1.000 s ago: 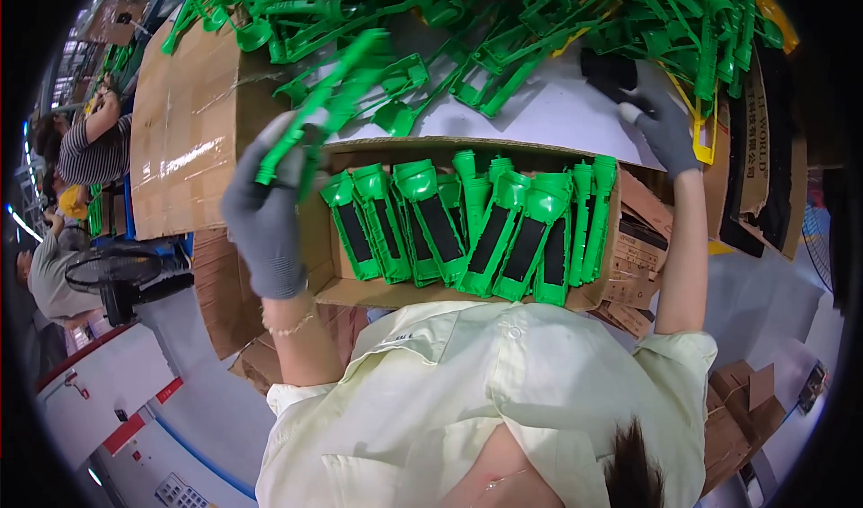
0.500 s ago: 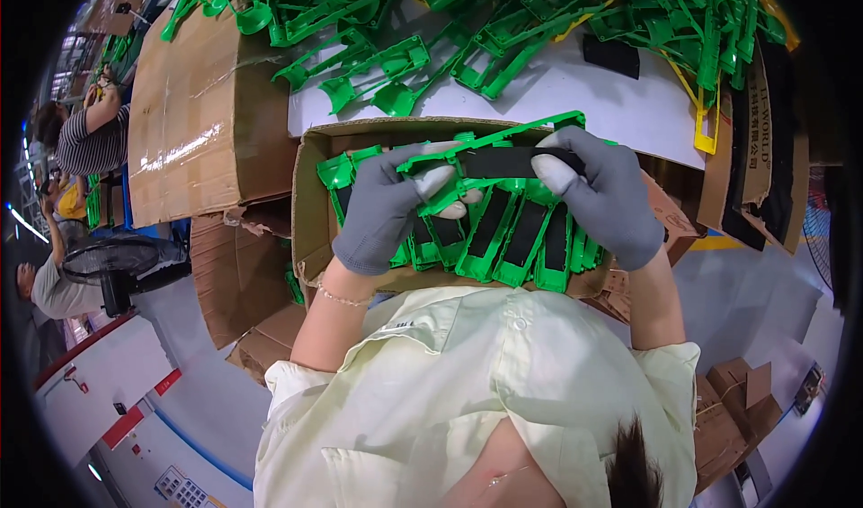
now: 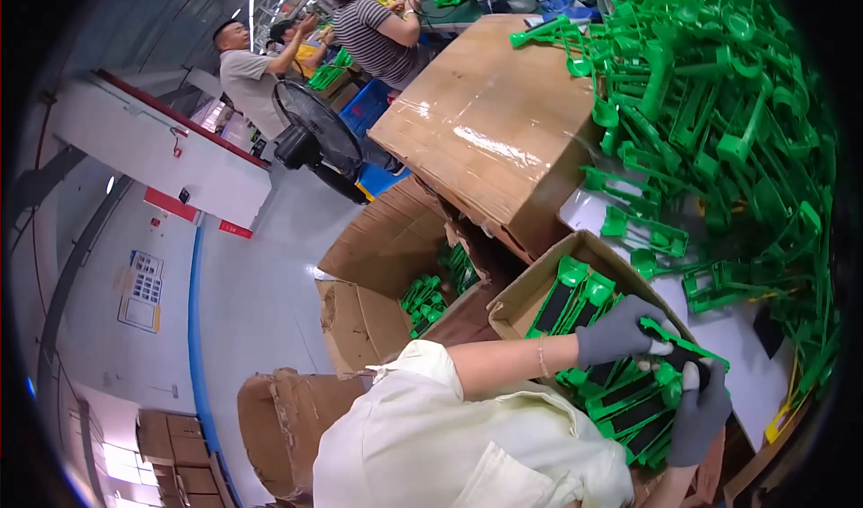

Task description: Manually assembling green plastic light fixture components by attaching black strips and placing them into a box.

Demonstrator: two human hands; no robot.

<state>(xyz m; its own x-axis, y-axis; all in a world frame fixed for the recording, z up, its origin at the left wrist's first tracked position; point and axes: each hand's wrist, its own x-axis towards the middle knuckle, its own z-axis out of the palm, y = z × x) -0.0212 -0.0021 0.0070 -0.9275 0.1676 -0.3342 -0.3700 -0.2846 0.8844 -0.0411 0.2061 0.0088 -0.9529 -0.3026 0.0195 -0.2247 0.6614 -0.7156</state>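
Both my hands wear grey gloves with pale fingertips. My left hand [image 3: 620, 333] and my right hand [image 3: 699, 423] grip a green plastic frame [image 3: 690, 343] between them, one at each end. A black strip [image 3: 685, 358] lies along the frame, and the right fingertips press on it. Below the hands stands an open cardboard box [image 3: 514, 312], holding several green frames with black strips [image 3: 636, 415] side by side. My fingers partly cover the held frame.
A large pile of green plastic parts [image 3: 719, 103] covers the white tabletop [image 3: 661, 297] at right. A closed carton [image 3: 490, 121] stands beyond the box. Left of it, an open carton [image 3: 369, 247] holds more green parts. A black fan [image 3: 315, 130] and several people [image 3: 382, 27] are farther off.
My view has swung left, so the box and hands now appear at lower right. Both hands still hold the green frame with its black strip.
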